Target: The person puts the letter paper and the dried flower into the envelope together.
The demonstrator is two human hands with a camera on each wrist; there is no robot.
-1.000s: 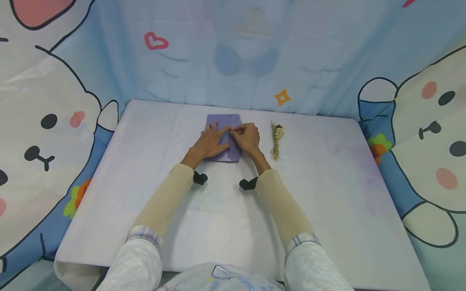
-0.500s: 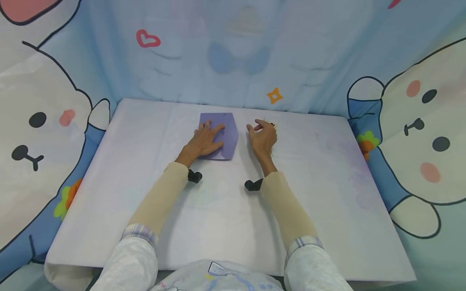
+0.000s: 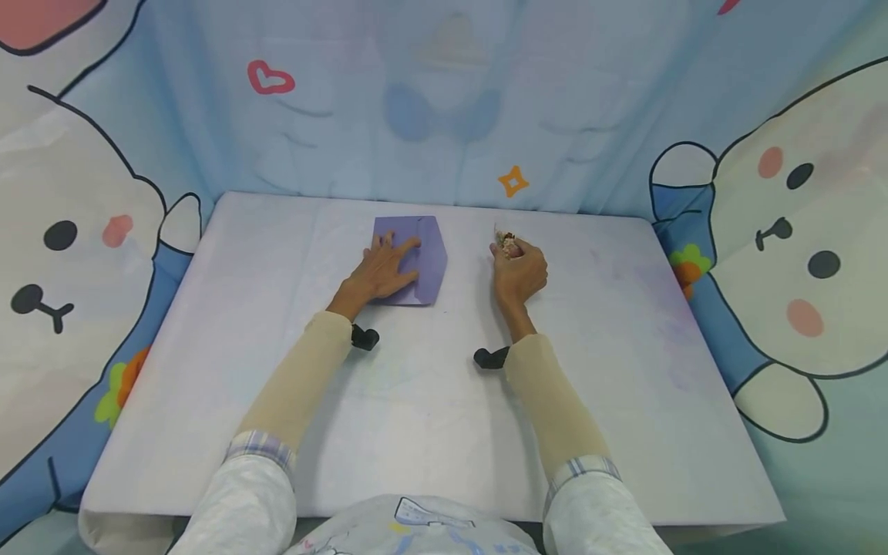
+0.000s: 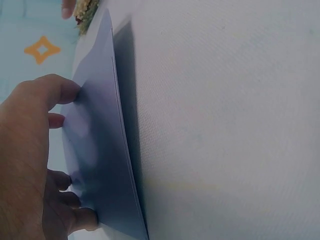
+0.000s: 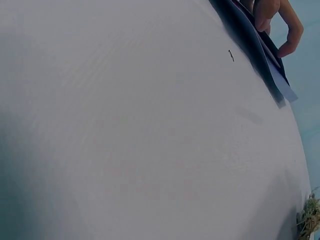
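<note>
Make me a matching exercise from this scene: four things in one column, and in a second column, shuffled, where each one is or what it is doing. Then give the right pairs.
Things
1. folded purple paper envelope
2. small bundle of dried flowers
3. left hand
4. orange four-pointed star printed on the blue backdrop

States
A. gripped in the right hand, heads sticking out above the fist
B. lying flat on the white table, pinned under a hand
C. on the cloth wall behind the table
D. resting with spread fingers on the purple paper

Pairs: 1-B, 2-A, 3-D, 4-C
</note>
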